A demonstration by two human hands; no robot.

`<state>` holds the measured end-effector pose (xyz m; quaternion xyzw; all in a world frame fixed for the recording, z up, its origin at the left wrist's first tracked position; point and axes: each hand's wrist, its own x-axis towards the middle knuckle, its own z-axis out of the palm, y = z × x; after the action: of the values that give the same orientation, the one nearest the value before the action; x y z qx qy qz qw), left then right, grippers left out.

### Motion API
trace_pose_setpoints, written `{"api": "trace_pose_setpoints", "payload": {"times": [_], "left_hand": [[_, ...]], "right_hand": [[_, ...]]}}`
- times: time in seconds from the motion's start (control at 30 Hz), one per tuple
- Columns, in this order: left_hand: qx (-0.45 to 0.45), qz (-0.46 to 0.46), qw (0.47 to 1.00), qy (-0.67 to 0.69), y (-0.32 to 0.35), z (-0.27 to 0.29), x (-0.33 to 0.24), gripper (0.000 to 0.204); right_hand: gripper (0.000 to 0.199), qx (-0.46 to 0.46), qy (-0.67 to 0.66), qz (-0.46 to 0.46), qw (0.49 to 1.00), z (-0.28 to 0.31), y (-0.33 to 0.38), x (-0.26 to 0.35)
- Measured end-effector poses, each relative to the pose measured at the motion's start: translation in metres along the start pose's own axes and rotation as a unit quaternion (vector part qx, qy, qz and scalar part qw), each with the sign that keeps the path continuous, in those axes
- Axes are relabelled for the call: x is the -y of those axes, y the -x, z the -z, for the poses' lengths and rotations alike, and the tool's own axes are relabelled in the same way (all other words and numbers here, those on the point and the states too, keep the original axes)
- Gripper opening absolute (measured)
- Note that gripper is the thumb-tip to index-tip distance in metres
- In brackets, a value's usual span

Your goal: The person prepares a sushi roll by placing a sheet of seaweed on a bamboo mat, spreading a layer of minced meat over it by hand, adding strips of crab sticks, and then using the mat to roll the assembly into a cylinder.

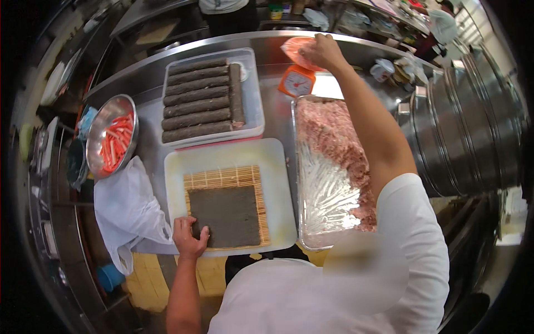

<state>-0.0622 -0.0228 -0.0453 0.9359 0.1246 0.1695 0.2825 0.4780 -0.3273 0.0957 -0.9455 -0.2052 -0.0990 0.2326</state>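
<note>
Head view: a clear rectangular plastic tub (253, 94) holds dark seaweed-wrapped rolls (197, 100) laid side by side, one more standing along their right ends; a round steel bowl (100, 131) holds orange-red sticks (115, 142); a long foil-lined tray (320, 192) holds coarse pink minced paste (336, 136) over its far part and right side; the left hand (189, 236) presses its curled fingers on the near left corner of a dark square seaweed sheet (228, 214) lying flat on a slatted bamboo mat (222, 178) on a pale cutting board (278, 167); the right hand (322, 53), arm stretched out, grips the orange plastic bowl (292, 50) atop an orange kitchen scale (296, 82); a crumpled white cloth (125, 206) lies left
</note>
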Motion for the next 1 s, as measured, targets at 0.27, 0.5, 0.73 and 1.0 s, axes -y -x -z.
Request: {"api": "trace_pose_setpoints", "payload": {"times": [0.27,0.5,0.73,1.0], "left_hand": [[-0.009,-0.015,1.0,-0.021,0.004,-0.003,0.007,0.036],[-0.003,-0.037,0.999,-0.016,-0.008,-0.004,0.005,0.034],[0.018,-0.013,1.0,-0.02,0.007,-0.002,0.018,0.026],[0.007,-0.026,1.0,0.002,0.009,0.002,0.022,0.024]], "right_hand": [[0.025,0.09,0.055,-0.09,0.99,-0.026,-0.035,-0.01],[0.025,0.162,-0.777,-0.114,0.597,0.019,-0.051,-0.101],[0.04,0.195,-0.624,-0.001,0.757,0.014,0.047,0.006],[0.054,0.362,-0.476,0.031,0.801,-0.07,0.273,0.201]]}}
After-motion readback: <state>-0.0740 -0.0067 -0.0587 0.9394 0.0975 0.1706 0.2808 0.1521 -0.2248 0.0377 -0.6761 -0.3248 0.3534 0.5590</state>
